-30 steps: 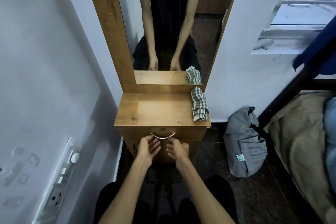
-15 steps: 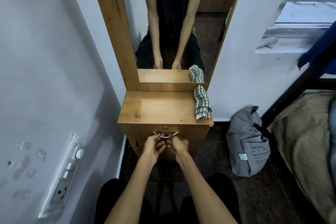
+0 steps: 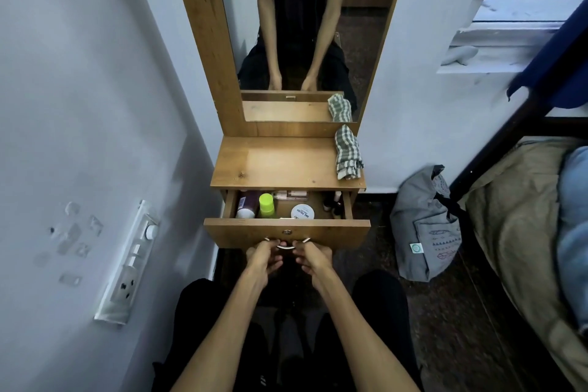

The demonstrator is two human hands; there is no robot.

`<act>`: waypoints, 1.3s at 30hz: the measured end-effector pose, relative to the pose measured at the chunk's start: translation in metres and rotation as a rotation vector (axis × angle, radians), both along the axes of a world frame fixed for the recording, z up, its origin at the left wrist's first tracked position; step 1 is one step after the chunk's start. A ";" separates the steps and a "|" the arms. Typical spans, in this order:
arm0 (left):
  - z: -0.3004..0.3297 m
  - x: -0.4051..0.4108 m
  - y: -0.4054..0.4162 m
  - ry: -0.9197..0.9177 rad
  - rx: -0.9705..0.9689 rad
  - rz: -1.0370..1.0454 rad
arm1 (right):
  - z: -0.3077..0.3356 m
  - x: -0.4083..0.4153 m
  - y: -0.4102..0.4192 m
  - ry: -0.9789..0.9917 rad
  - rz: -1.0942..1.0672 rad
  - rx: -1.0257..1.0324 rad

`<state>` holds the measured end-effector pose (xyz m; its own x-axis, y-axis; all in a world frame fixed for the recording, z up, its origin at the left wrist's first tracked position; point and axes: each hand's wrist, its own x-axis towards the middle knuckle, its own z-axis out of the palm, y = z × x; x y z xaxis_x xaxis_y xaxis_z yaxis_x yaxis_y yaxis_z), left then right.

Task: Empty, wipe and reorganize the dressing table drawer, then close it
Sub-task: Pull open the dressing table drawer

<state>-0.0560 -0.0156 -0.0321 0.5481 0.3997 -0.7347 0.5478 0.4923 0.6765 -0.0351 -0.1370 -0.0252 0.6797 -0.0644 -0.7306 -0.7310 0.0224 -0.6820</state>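
Drawer (image 3: 286, 231) stands part-way out of the dressing table (image 3: 273, 165), front panel toward the person.

Left hand (image 3: 264, 259): fingers curled round the left end of the metal handle (image 3: 287, 244). Right hand (image 3: 313, 259): fingers curled round the right end. Both grip from below, side by side.

Contents, left to right: a dark can (image 3: 247, 205) with a white cap lying flat, a bottle with a lime cap (image 3: 266, 204), a pale flat item at the back, a round white tub (image 3: 302, 212), small dark bottles (image 3: 332, 202) by the right wall. More may sit under the tabletop, out of sight.

Handling, as judged: the drawer is stiff board, light enough for a level two-handed pull on the handle. The items are small, hard and smooth; loose ones will likely roll if the drawer jerks. Lift each by its body, the tub by its rim. The checked cloth (image 3: 347, 153) on the tabletop's right edge is soft and limp; bunch it to wipe.
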 end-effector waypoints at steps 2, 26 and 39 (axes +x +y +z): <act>0.001 -0.015 -0.001 0.007 0.007 -0.024 | 0.002 -0.013 -0.004 0.005 -0.001 0.012; -0.001 -0.124 -0.022 0.062 0.057 -0.123 | 0.009 -0.125 -0.033 0.004 0.062 -0.013; 0.003 -0.139 -0.028 0.079 0.062 -0.100 | 0.007 -0.140 -0.036 -0.003 0.095 -0.041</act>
<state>-0.1948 -0.0434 -0.0296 0.5290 0.3918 -0.7527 0.6445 0.3916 0.6567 -0.1748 -0.1734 -0.0179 0.6867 -0.0290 -0.7264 -0.7262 -0.0746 -0.6835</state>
